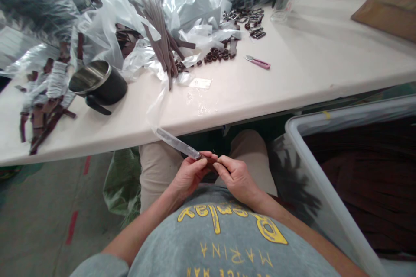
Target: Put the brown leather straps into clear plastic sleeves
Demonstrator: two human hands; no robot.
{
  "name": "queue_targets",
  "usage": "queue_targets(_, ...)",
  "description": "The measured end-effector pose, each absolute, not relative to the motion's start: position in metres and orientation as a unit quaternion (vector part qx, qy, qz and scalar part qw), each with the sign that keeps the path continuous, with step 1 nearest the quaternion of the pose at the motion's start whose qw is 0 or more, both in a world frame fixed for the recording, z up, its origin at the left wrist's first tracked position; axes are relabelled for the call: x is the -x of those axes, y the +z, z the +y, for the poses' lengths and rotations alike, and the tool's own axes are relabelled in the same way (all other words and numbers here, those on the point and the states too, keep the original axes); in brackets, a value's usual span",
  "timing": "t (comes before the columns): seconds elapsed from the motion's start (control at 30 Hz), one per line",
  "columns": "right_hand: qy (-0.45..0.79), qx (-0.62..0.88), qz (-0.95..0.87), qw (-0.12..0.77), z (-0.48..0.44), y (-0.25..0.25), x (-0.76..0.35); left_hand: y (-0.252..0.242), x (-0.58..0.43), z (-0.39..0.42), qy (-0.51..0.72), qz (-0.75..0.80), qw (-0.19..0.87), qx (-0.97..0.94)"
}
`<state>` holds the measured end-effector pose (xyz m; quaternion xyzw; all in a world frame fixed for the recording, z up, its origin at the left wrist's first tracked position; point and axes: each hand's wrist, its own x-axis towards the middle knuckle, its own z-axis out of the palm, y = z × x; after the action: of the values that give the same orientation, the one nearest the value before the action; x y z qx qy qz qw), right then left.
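Over my lap, my left hand (191, 173) pinches a short brown strap (210, 163) between thumb and fingers. My right hand (235, 175) grips the same strap from the other side, its fingertips close to those of my left hand. A clear plastic-wrapped strip (178, 143) sticks out of my left hand toward the table edge. Much of the brown strap is hidden behind my fingers.
On the white table (227, 95) are a black mug (112, 86), brown straps (45, 117), small brown rings (216, 55), metal buckles (245, 17) and pink-handled snips (260, 62). A grey bin (312, 160) with dark strips stands at right; a cardboard box (390, 8) lies behind.
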<state>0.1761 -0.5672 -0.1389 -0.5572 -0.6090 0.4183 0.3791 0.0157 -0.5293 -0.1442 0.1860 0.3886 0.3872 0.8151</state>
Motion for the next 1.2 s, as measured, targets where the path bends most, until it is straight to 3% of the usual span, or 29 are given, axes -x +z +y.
queue_targets(0.47,0.202,0.597,-0.706,0.321,-0.569,-0.145,-0.175,-0.147,-0.018,-0.524,0.445,0.468,0.755,-0.114)
queue_targets(0.83,0.217,0.542,-0.738,0.339,-0.566,-0.135,-0.176,-0.137,-0.022,-0.538,0.401,0.400,0.770,-0.293)
queue_targets(1.07,0.292,0.506,-0.640,0.499,-0.547,-0.109,-0.191,-0.128,-0.005,-0.540,0.395,0.297,0.843,-0.214)
queue_targets(1.2,0.328,0.474,-0.648,0.498,-0.532,-0.108,-0.182,-0.129,-0.002,-0.547,0.351,0.234,0.891,-0.168)
